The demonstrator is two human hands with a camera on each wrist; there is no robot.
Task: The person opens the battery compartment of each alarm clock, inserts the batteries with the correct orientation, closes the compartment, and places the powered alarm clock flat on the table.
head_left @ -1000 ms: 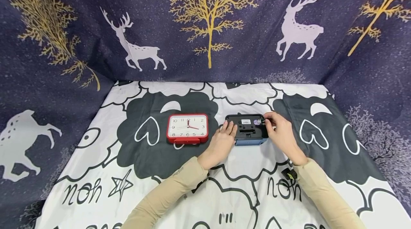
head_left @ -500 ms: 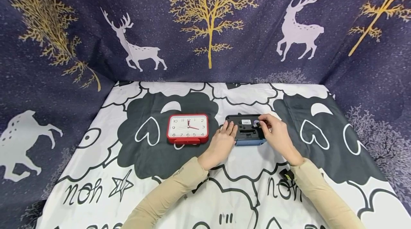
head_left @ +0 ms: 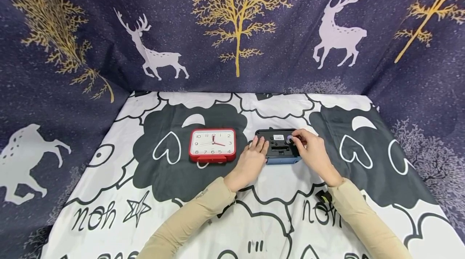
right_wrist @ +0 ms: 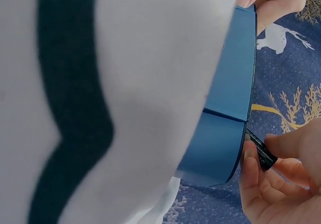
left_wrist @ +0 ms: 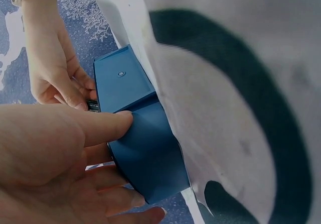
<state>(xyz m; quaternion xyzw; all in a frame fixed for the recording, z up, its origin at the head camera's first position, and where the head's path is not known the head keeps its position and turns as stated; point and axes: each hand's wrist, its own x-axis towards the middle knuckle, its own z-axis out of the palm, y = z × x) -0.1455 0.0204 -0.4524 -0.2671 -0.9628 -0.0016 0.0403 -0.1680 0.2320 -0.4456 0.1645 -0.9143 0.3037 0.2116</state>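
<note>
A blue alarm clock (head_left: 283, 161) lies face down, its black back with a barcode label turned up. My left hand (head_left: 248, 166) grips its left end, thumb along the blue underside in the left wrist view and fingers over the back. At the other end my right hand (head_left: 315, 152) pinches a small dark battery (right_wrist: 263, 151) between thumb and fingers, with the battery's inner end right at the clock's back. A purple round sticker (head_left: 289, 137) on the back shows beside the right fingertips, which partly hide it.
To the left stands a red alarm clock (head_left: 212, 159) with a white dial facing up. Black-and-white patterned cloth (head_left: 163, 226) covers the table. Dark blue curtain (head_left: 203, 49) with deer and trees hangs behind and on both sides.
My right hand has moved left and inward over the clock's back, carrying the battery from the right edge to beside the sticker. The left hand and both clocks stay in place.
</note>
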